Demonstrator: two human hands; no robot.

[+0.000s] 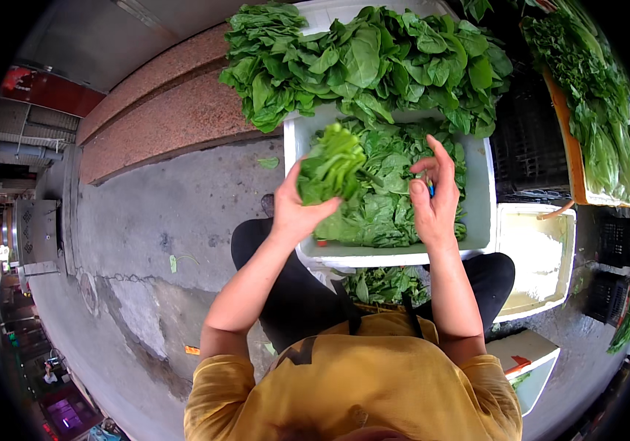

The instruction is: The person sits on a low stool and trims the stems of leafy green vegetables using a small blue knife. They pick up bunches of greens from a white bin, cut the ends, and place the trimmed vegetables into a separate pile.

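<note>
My left hand (301, 212) grips a bunch of leafy greens (332, 160) around its leaves, the pale cut stem ends turned up. It is above the left side of a white foam box (480, 220) that holds more leafy greens (392, 193). My right hand (437, 198) is over the box's right side, index finger extended and thumb apart from it. A small blue item (431, 188) shows at its curled fingers; whether they hold it is unclear. Broad-leaved bunches (359, 60) are piled across the box's far edge.
Loose greens (386, 285) lie between my knees, below the box. At right are a foam tub of water (563, 264), black crates (524, 143) and a box of lettuce-like greens (607, 154). A granite step (171, 121) borders the concrete floor (144, 220) at left.
</note>
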